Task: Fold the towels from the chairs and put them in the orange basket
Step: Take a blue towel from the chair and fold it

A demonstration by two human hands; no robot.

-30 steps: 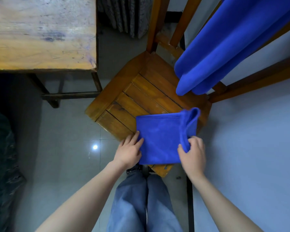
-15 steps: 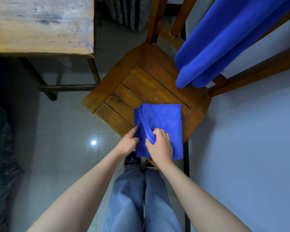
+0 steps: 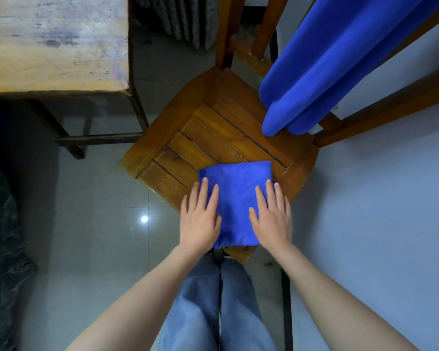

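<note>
A folded blue towel (image 3: 236, 193) lies on the near corner of a wooden chair seat (image 3: 213, 138). My left hand (image 3: 200, 219) lies flat with straight fingers on the towel's left edge. My right hand (image 3: 273, 219) presses flat on its right side. A second blue towel (image 3: 327, 59) hangs over the chair's backrest at the upper right. The orange basket is not in view.
A worn wooden table (image 3: 53, 44) stands at the upper left, its leg close to the chair. A pale wall (image 3: 378, 224) runs along the right. Dark bagged stuff (image 3: 0, 249) sits at the far left. Grey tiled floor lies between, with my legs below.
My right hand carried the towel's right edge over to the left, finishing a fold. Both hands then let go and now lie flat on the folded towel.
</note>
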